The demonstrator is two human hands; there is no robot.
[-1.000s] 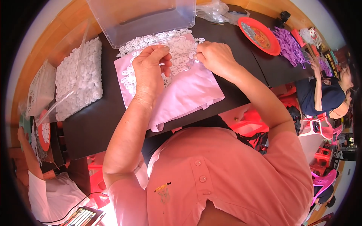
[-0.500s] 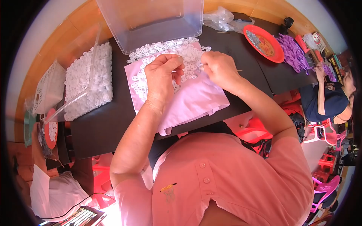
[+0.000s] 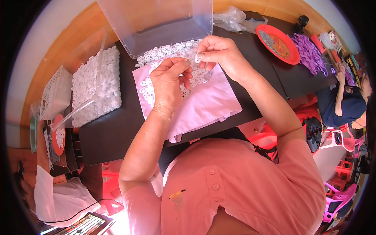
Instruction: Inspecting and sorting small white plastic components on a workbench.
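Observation:
In my right hand (image 3: pixel 222 54), a small white oval plastic piece (image 3: pixel 197 58) is pinched between thumb and fingers. My left hand (image 3: pixel 169 76) is closed just to its left, thumb against the bent fingers; whatever is in that pinch is too small to make out. Both hands hover over a pink cloth bag (image 3: pixel 207 103) lying flat on the dark table. Many loose white oval pieces (image 3: pixel 166 51), each with openings in it, lie spread on the bag's far half and just beyond it. Part of this spread is hidden by my hands.
A clear plastic bin (image 3: pixel 156 31) stands behind the bag, and another bin heaped with white pieces (image 3: pixel 98 86) is at the left. A red plate (image 3: pixel 279 45) with small metal bits and purple straps (image 3: pixel 309 53) lie far right. Other people sit at both sides.
My right hand has swung left and slightly up, closer to my left hand, and the white oval piece now shows in its fingers. My left hand has barely moved.

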